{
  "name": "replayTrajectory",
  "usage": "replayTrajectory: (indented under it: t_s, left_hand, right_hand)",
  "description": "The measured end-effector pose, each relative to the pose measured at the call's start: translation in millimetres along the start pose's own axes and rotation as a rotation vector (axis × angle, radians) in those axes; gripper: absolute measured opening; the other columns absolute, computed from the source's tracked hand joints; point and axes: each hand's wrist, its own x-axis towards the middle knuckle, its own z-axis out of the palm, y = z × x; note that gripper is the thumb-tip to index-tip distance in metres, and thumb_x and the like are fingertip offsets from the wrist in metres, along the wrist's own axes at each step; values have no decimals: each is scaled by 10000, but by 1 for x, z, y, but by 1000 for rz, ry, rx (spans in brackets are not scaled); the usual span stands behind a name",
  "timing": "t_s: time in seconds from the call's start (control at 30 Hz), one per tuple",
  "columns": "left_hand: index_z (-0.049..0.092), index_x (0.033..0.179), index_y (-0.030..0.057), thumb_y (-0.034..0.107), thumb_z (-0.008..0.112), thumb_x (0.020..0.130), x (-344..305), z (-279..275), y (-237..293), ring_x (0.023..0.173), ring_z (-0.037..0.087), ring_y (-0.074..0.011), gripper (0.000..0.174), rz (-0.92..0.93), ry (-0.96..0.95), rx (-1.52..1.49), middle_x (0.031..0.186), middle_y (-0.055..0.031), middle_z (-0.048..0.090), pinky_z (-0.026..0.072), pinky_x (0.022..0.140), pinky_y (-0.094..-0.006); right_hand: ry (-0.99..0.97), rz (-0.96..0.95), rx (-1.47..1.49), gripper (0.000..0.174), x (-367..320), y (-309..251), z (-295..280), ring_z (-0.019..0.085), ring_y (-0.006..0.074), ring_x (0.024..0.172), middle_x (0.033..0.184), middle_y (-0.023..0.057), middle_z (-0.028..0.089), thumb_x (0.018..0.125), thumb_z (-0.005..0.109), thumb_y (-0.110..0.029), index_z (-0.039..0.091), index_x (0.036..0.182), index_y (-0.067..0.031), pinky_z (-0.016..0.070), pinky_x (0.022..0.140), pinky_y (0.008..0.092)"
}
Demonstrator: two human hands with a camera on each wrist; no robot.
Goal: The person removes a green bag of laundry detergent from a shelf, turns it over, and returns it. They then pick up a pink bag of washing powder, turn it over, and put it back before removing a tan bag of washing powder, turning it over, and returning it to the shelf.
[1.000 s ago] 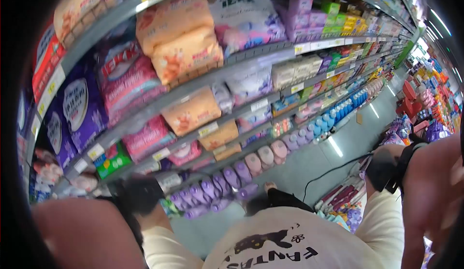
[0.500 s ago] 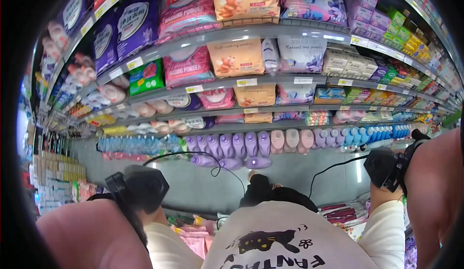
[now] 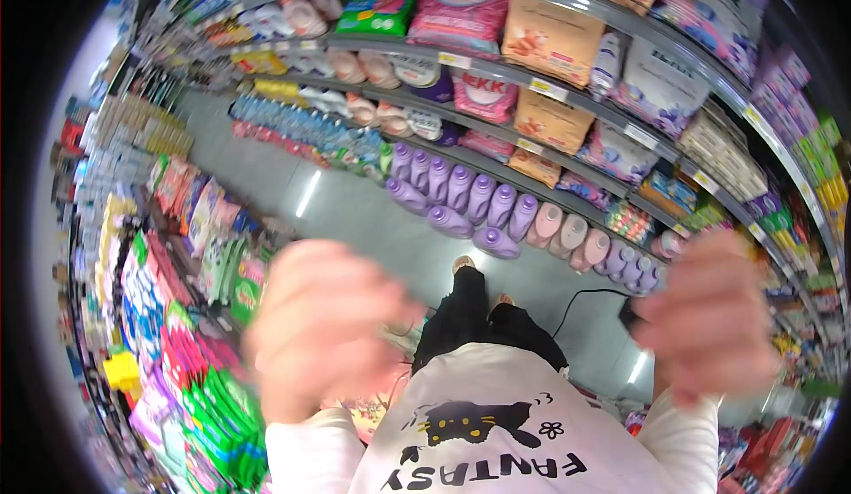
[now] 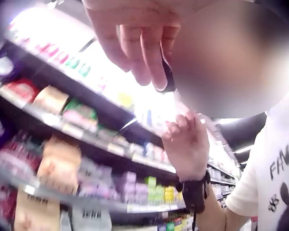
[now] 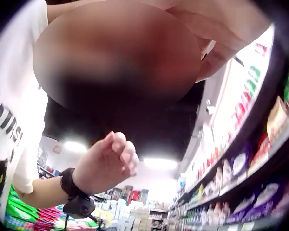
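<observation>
Both hands are raised in front of the body and blurred in the head view. My left hand (image 3: pixel 328 325) is at the lower left, over a printed white shirt (image 3: pixel 496 423). At the right, my right hand (image 3: pixel 709 317) overlaps the shelf's lower part. Loosely bent fingers show on the left hand (image 5: pixel 106 166) in the right wrist view, with nothing in its palm. The left wrist view shows the right hand (image 4: pixel 185 147) the same way, its fingers pointing up. A small dark thing (image 4: pixel 167 77) shows beside the left fingertips there.
A long store shelf (image 3: pixel 496 59) holds washing-powder bags (image 3: pixel 554 37) and boxes. Purple bottles (image 3: pixel 479 197) stand along its foot, several of them lying on the grey floor (image 3: pixel 381 237). Heaped packaged goods (image 3: pixel 213 405) fill the left side. A black cable (image 3: pixel 576 303) hangs near the right hand.
Both hands have swung inward and up from the view's lower sides. The head view has turned left and down, so the shelf now sits farther right and the left-hand goods show.
</observation>
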Motion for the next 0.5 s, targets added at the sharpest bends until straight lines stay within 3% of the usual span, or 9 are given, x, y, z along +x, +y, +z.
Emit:
replayTrajectory:
  t_s: [0.03,0.17,0.2,0.27,0.33,0.37,0.4,0.43,0.5]
  left_hand:
    - [559,786,100,140,660,708,-16,11,-13,782,566,-257,134,-213,-149,-88,884,-84,611,431,679,-385]
    - [550,845,2,159,552,805,-181,88,-40,768,553,-353,163,-1076,-481,-67,805,-167,570,431,686,-409]
    - [573,882,28,121,461,835,-258,106,-39,776,577,-319,153,-1049,-673,37,820,-172,593,449,689,-382]
    - [581,880,31,213,515,782,-323,117,0,790,612,-316,217,-1144,-1145,253,820,-167,621,487,676,-407]
    - [622,926,61,212,487,787,-367,119,35,849,606,-339,245,-1308,-1184,2,888,-171,633,479,722,-441]
    - [626,986,109,205,473,790,-408,119,45,886,594,-353,267,-1342,-1194,-243,929,-164,631,470,768,-446]
    - [621,1021,127,226,504,774,-430,121,53,898,584,-369,291,-1511,-1068,-378,956,-162,626,468,790,-433]
    - [616,1036,126,260,539,748,-465,122,60,894,584,-363,326,-1511,-892,-450,981,-172,620,464,791,-423]
    - [601,1043,94,285,563,727,-452,100,37,899,588,-337,372,-1498,-968,-647,1013,-195,606,453,807,-402]
  right_hand:
    - [-29,44,27,73,-5,12,14,561,247,743,859,67,615,820,567,-174,562,813,-102,401,614,370]
    - [-332,460,-203,116,-89,79,108,536,287,790,774,100,565,763,584,-146,554,848,-73,415,659,372]
    - [-556,596,-270,130,-134,91,134,545,299,777,781,116,572,778,571,-169,555,862,-71,418,651,393]
    - [-919,863,-299,191,-245,108,173,573,337,765,822,157,598,827,517,-236,572,872,-58,444,661,441]
    - [-1328,1257,-185,297,-329,106,199,579,355,867,937,187,611,794,489,-248,578,1002,-57,449,746,452]
    - [-1218,1334,-107,322,-369,103,209,579,370,842,913,196,610,835,468,-288,577,998,-33,449,741,461]
    - [-718,1322,29,331,-429,104,221,608,321,764,850,177,630,863,444,-287,578,973,-5,475,673,409]
    - [-609,1519,90,321,-443,105,224,609,292,741,831,162,631,868,437,-272,579,964,-2,476,649,384]
    - [-372,1909,208,302,-450,105,227,611,234,695,794,132,633,877,423,-243,581,945,5,480,602,334]
